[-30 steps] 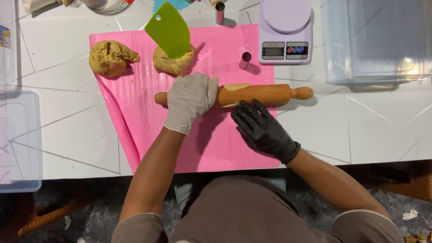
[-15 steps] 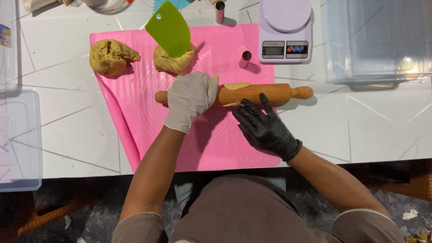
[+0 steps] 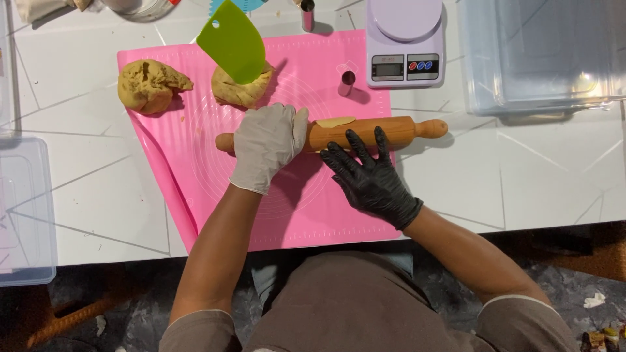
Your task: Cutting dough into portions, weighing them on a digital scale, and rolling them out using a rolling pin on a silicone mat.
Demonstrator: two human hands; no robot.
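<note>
A wooden rolling pin [image 3: 404, 130] lies across a pink silicone mat [image 3: 306, 202] on the white table. My left hand [image 3: 266, 145], in a white glove, presses on the pin's left part. My right hand [image 3: 366, 175], in a black glove, has its fingers spread on the pin's middle. A thin edge of flattened dough [image 3: 334, 122] shows just behind the pin. Two lumps of brown dough sit at the mat's far side, one at the left corner [image 3: 149, 85] and one [image 3: 240, 90] with a green plastic scraper [image 3: 232, 40] stuck upright in it.
A lilac kitchen scale [image 3: 404, 44] stands at the mat's far right corner, with a small metal ring cutter [image 3: 347, 83] beside it. Clear plastic containers sit at the far right [image 3: 541, 55] and at the left edge [image 3: 23, 215]. A small dark bottle [image 3: 308, 14] stands behind the mat.
My right hand has slid forward onto the rolling pin, and the pin has rolled slightly away from me. My left hand stays on it.
</note>
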